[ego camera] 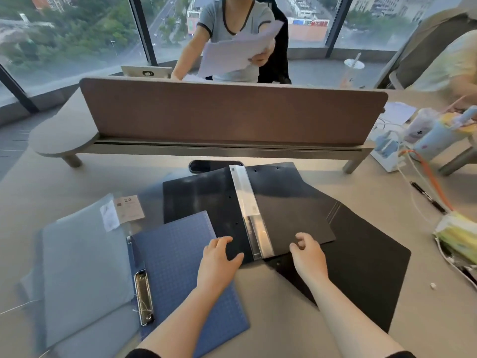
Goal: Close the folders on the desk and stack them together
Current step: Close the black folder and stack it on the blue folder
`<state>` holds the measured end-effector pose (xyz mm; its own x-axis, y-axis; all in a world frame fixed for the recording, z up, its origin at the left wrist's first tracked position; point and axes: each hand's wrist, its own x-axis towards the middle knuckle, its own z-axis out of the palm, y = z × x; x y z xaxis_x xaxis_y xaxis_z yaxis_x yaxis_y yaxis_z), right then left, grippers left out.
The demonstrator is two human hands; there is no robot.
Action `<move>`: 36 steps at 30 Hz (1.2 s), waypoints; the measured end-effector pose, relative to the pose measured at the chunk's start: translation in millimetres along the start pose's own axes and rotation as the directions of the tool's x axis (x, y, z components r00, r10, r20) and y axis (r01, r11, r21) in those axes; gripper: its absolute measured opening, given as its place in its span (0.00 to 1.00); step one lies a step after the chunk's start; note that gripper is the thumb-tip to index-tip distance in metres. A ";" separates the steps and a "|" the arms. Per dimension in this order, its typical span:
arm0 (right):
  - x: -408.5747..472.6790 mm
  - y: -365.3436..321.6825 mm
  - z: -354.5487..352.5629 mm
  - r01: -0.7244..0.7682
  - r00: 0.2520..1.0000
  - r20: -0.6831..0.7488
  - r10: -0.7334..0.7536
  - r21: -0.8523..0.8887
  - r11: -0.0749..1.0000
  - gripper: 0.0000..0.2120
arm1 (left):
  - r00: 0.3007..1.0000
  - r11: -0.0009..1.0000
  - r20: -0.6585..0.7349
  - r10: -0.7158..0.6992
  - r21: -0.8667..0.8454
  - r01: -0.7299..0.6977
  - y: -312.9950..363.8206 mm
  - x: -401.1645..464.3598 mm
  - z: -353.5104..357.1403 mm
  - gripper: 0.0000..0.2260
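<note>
Head view: black folder (pixel 284 208) lies open, spine (pixel 250 210) running away between left hand (pixel 219 257) and right hand (pixel 308 251); both rest loosely on its flaps, gripping nothing.

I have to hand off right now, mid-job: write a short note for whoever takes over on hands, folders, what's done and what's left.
Left hand: open, resting on the left flap of the open black folder.
Right hand: fingers curled at that folder's near edge, right of its clear spine strip; grip not clear.
Second black folder lies partly underneath it, to the right.
Blue clip folder and grey folder lie open on the left.
Done: nothing closed or stacked.
Left: close all four, stack them.
</note>
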<state>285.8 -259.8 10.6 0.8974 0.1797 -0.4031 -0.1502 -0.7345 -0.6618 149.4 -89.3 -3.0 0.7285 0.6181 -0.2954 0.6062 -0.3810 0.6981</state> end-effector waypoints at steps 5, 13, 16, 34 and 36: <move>38.9 9.2 -33.0 -0.005 1.000 -0.015 0.002 -0.178 0.984 0.27 | 0.997 0.998 0.054 -0.046 0.036 0.044 25.4 13.1 28.7 0.30; 88.7 25.0 -61.2 -0.052 0.997 0.041 0.070 -0.334 0.941 0.33 | 0.988 0.990 0.070 -0.135 0.041 0.132 52.2 27.1 59.2 0.34; 96.8 26.5 -63.0 -0.040 0.998 0.031 0.055 -0.354 0.934 0.32 | 0.987 0.987 0.057 -0.152 0.058 0.149 56.4 29.6 63.6 0.34; 110.7 21.1 -80.7 -0.158 0.972 0.190 0.141 0.074 0.985 0.11 | 0.980 0.977 0.038 -0.194 0.097 0.190 57.6 28.5 63.8 0.32; 106.5 20.1 -85.0 -0.160 0.967 0.213 0.142 0.072 0.984 0.14 | 0.981 0.978 0.037 -0.192 0.087 0.188 58.8 26.0 60.1 0.32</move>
<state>413.6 -311.0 8.0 0.7577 0.2091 -0.6182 -0.3217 -0.7046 -0.6325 223.2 -137.0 -8.9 0.6100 0.6538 -0.4477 0.7578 -0.3161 0.5708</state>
